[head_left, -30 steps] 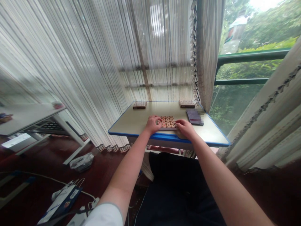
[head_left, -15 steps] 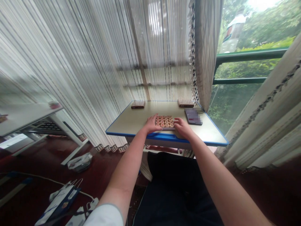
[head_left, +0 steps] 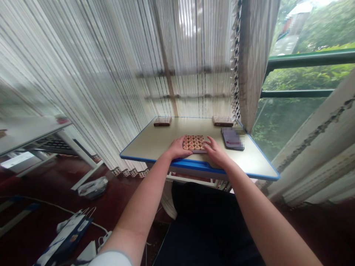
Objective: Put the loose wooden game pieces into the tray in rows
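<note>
A shallow box of round Chinese chess pieces [head_left: 193,142] lies on the desk in front of me, the pieces set in rows with red and dark characters. My left hand [head_left: 178,147] grips the box's left side, its thumb along the front edge and its fingers by the far left corner. At the right side, my right hand [head_left: 215,152] has its fingers spread, with some fingertips at the box's right edge and one finger raised. The undersides of both hands are hidden.
The pale desk [head_left: 144,144] has a blue rim. Two flat brown boxes, a left one [head_left: 162,121] and a right one [head_left: 222,121], lie at its back edge. A dark, partly blurred flat item [head_left: 233,139] lies right of my hand. Stringy curtains [head_left: 124,66] hang behind.
My right hand's fingers have spread apart and lifted slightly at the box's right edge. My left hand stays at the left side. The view has shifted a little.
</note>
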Demonstrator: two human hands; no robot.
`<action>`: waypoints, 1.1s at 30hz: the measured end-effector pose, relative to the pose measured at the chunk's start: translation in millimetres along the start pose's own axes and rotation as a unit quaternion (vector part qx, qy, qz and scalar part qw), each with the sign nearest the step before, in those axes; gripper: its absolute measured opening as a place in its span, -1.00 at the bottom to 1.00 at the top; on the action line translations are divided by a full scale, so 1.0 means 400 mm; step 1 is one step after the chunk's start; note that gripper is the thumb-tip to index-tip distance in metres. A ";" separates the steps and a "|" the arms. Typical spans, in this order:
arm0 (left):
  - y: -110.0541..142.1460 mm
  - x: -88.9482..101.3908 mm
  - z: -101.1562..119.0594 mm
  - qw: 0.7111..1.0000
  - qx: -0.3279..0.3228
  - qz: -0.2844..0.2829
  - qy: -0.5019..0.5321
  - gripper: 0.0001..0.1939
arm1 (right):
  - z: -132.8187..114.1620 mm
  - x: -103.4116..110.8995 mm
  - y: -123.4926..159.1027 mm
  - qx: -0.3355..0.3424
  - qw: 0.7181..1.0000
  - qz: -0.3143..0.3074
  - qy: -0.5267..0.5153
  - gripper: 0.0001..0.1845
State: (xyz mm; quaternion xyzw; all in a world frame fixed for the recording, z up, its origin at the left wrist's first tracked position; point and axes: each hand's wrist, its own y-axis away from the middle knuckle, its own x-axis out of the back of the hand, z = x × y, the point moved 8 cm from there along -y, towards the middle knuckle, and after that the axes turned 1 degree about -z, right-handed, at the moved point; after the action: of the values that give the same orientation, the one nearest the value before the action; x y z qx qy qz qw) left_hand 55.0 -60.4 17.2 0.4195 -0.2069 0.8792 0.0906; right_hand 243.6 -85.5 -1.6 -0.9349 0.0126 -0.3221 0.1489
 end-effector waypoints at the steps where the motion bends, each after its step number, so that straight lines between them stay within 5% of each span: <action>1: 0.000 -0.001 0.000 1.000 0.003 -0.003 -0.002 -0.03 | 0.002 0.001 -0.002 0.000 1.000 0.004 -0.001 -0.35; 22: -0.001 0.007 -0.007 0.996 0.034 0.031 0.071 -0.04 | -0.008 0.009 0.000 -0.001 1.000 0.015 0.027 -0.45; 29: -0.011 -0.005 -0.027 0.994 0.032 0.038 0.102 -0.10 | -0.041 -0.001 0.016 0.022 0.989 -0.046 0.137 -0.11; 33: -0.020 -0.010 -0.035 0.994 0.025 0.045 0.101 -0.10 | -0.038 -0.009 0.007 0.008 0.981 -0.029 0.193 -0.19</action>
State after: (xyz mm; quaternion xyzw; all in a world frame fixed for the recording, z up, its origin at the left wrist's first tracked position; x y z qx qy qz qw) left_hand 50.2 -46.9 8.5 0.3214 -0.1935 0.9249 0.0612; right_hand 231.6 -92.1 6.8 -0.8540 0.0116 -0.5005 0.1418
